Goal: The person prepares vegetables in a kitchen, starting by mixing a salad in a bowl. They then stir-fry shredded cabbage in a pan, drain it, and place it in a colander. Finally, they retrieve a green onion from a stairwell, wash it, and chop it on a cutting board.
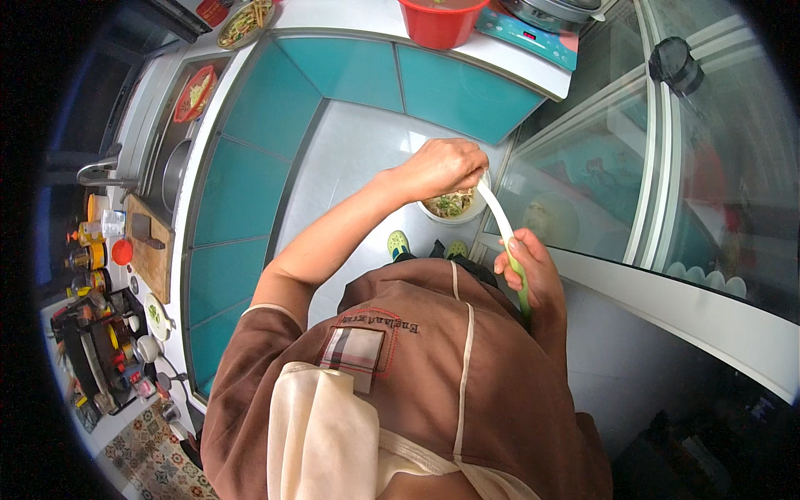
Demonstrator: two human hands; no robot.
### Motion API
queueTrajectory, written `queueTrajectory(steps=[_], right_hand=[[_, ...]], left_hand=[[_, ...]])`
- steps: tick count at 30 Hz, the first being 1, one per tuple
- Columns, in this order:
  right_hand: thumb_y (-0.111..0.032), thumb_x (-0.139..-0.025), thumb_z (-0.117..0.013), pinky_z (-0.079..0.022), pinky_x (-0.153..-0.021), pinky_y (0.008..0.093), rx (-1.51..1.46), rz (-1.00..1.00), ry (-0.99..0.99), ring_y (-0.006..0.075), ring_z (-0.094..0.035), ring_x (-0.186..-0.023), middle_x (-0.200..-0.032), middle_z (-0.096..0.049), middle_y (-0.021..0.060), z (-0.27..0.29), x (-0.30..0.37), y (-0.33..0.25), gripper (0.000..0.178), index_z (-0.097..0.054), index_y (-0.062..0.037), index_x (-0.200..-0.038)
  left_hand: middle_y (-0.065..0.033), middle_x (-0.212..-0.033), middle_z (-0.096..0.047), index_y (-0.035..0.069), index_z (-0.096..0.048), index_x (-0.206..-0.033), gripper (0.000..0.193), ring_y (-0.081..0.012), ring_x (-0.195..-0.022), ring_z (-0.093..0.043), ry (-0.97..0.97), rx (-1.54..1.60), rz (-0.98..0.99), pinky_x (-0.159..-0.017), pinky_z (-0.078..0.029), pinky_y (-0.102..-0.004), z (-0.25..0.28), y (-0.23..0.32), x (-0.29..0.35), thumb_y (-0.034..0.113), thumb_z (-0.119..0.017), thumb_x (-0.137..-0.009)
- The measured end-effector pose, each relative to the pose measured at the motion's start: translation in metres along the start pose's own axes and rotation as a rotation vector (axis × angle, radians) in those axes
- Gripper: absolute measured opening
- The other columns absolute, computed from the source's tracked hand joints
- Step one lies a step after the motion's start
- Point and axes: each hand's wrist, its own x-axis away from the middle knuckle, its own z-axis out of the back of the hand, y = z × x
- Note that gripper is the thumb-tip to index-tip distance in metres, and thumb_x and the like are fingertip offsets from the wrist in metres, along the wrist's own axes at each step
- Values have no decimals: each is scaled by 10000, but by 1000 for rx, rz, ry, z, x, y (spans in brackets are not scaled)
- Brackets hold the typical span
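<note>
A long stalk of leek or large green onion [498, 208], white at one end and green at the other, runs slantwise between my hands. My left hand [450, 169] is closed in a pinch at its white end. Lower and to the right, my right hand [533, 267] is wrapped around the green part. Below my left hand stands a round white bin [457, 220] holding pale and green vegetable scraps; its far side is partly hidden by the hand.
On the far counter are a red bucket [439, 27] and a blue kitchen scale [533, 37]. A cutting board [148, 258] with a dark block lies on the left counter, near the sink [176, 171] and a red basket [197, 92]. Glass sliding doors [583, 167] stand close on my right.
</note>
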Motion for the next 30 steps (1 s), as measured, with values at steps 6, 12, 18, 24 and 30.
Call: queueTrajectory(steps=[6, 12, 18, 24, 30], right_hand=[[-182, -904, -449, -269, -400, 184, 157, -9, 51, 52, -343, -419, -649, -548, 92, 6, 12, 7, 139, -464, -50, -945], [-190, -904, -439, -282, -413, 185, 40, 31, 13, 55, -354, -420, -652, -550, 99, 17, 26, 9, 160, -467, -43, -959], [-228, -921, -418, -265, -372, 186, -249, 116, -95, 55, -324, -400, -642, -530, 104, 31, 23, 14, 201, -461, -42, -982], [-229, -936, -390, -285, -357, 196, -363, 60, -256, 67, -342, -390, -637, -526, 101, 41, -11, 5, 222, -468, -35, -1012], [-198, -941, -385, -386, -467, 205, 118, 231, -220, 96, -466, -494, -645, -514, 51, -19, -62, -39, 217, -484, -26, -1029]], left_hand=[[-81, -716, -610, 34, -601, -855, 136, -193, -637, -576, -275, 350, 254, -618, -470, -326, -11, -40, -19, 127, -549, -771], [-39, -715, -603, 0, -622, -905, 183, -91, -645, -547, -389, 791, 599, -549, -473, -240, -59, -86, -13, 148, -543, -833], [-186, -1026, -599, -6, -578, -1068, 294, -295, -938, -577, -175, 115, 457, -829, -436, -369, -79, -70, -7, 111, -547, -800], [-108, -1061, -595, 9, -543, -1119, 315, -197, -999, -559, -122, 1483, 450, -853, -450, -321, -18, 20, -13, 200, -534, -868], [-97, -960, -632, 17, -559, -1086, 305, -172, -882, -607, 451, 1297, 549, -774, -491, -283, 26, -1, -28, 250, -502, -896]])
